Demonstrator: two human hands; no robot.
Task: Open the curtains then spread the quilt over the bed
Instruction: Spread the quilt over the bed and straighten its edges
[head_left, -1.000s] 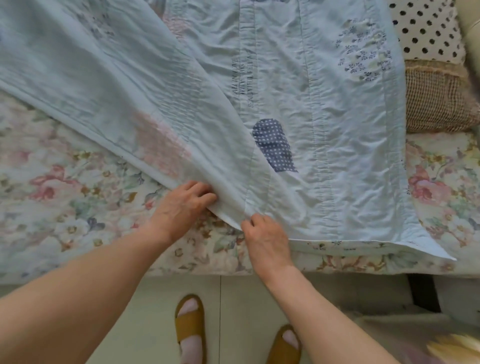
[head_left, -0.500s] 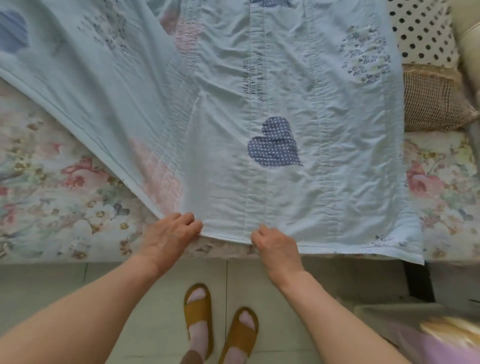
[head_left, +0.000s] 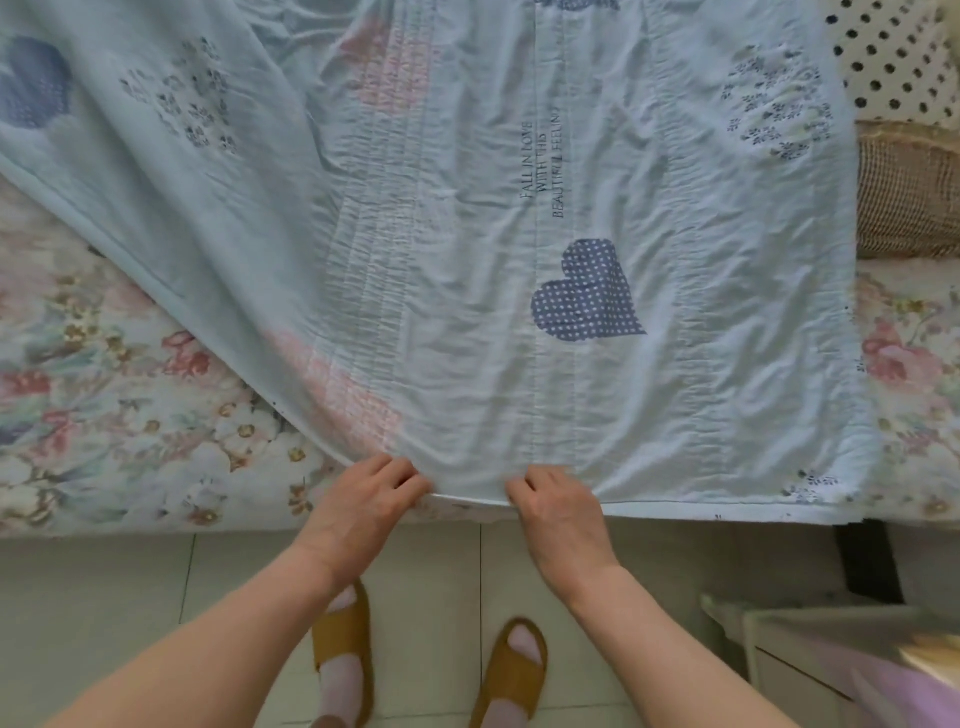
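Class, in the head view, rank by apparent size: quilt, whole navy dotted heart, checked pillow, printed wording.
1. quilt
2. whole navy dotted heart and checked pillow: these look alike, and the frame edge cuts the pillow off
3. printed wording

This is a bedroom in a home. A bed (head_left: 119, 415) with a flowered sheet fills most of the view, and a pale blue quilt (head_left: 467, 260) with patchwork hearts and printed words lies across it. At the bed's right end sit a polka-dot pillow (head_left: 898, 57) and a woven checked cushion (head_left: 909, 192). Along the bed's near edge runs a pale tiled floor (head_left: 104, 597), where the person stands in mustard house slippers (head_left: 343, 639) over socks. A low white cabinet (head_left: 779, 649) stands near the bed's right corner.
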